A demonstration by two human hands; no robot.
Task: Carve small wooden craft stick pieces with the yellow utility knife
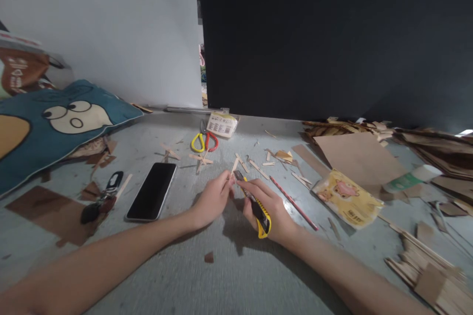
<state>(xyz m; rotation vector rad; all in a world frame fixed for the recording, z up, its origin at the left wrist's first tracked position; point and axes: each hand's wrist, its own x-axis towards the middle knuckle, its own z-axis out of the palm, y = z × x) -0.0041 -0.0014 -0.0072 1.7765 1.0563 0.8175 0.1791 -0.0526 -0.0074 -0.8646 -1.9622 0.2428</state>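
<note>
In the middle of the table, my left hand (214, 199) pinches a small wooden stick (235, 164), which points up and away from me. My right hand (271, 206) is wrapped round a yellow and black utility knife (261, 214). The knife's front end is close to the stick and my left fingertips; whether the blade touches the wood I cannot tell. Several cut stick pieces (258, 169) lie just beyond my hands. A red patterned pencil (293, 203) rests to the right of my right hand.
A black-screened phone (152, 192) and keys (107, 197) lie on the left, by a blue cushion (74, 123). Scissors (204, 141) and a small packet (222, 124) are farther back. On the right are a yellow packet (347, 198), a glue stick (412, 178) and cardboard (360, 157).
</note>
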